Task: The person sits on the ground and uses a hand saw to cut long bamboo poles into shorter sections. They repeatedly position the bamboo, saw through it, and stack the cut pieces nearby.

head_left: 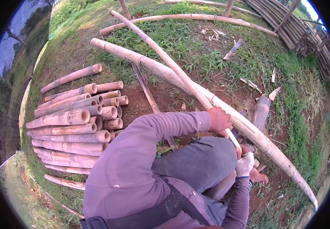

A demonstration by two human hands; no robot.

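My bare left hand is closed round a slender bamboo pole near its lower end. That pole slants up and away to the far left, crossing over a thick bamboo pole that lies on the ground from upper left to lower right. In a white knit glove, my right hand sits just below the slender pole's lower end, beside my bent knee. Its fingers are curled, and what they grip is hidden. My bare foot shows right beside the glove.
Cut bamboo lengths lie piled at my left. A short thick bamboo piece stands beyond the thick pole, with split scraps near it. A long curved pole lies across the grass farther off. Several long poles are stacked at the far right.
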